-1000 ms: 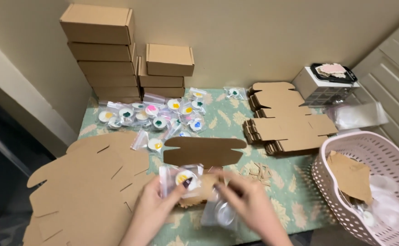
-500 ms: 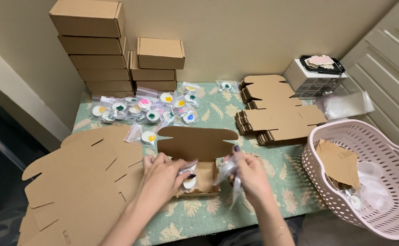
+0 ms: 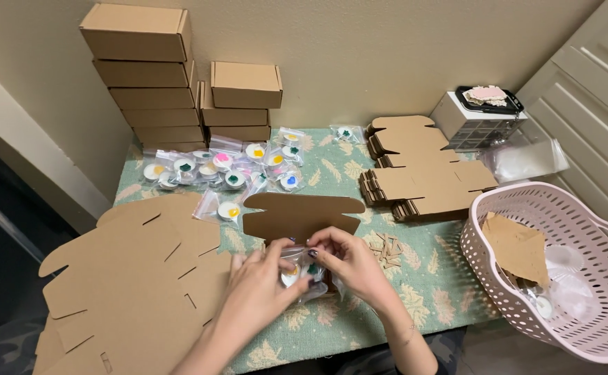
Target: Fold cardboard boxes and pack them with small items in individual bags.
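Note:
My left hand (image 3: pixel 256 290) and my right hand (image 3: pixel 349 262) meet at the table's front middle, both gripping one clear plastic bag (image 3: pixel 305 272) that holds small round white containers. The bag sits over a half-folded cardboard box (image 3: pixel 302 215), whose flap stands up just behind my fingers. The box's lower part is hidden under my hands.
Several bagged paint-pot containers (image 3: pixel 229 170) lie at the back left. Stacked closed boxes (image 3: pixel 152 76) stand against the wall. Flat die-cut cardboard blanks lie at left (image 3: pixel 127 278) and right (image 3: pixel 422 173). A pink basket (image 3: pixel 581 278) sits at the right edge, a small drawer unit (image 3: pixel 481 114) behind it.
The view has shifted closer and lower. My hands have come together over the box and now hold the bag between them; earlier they were further apart handling bags.

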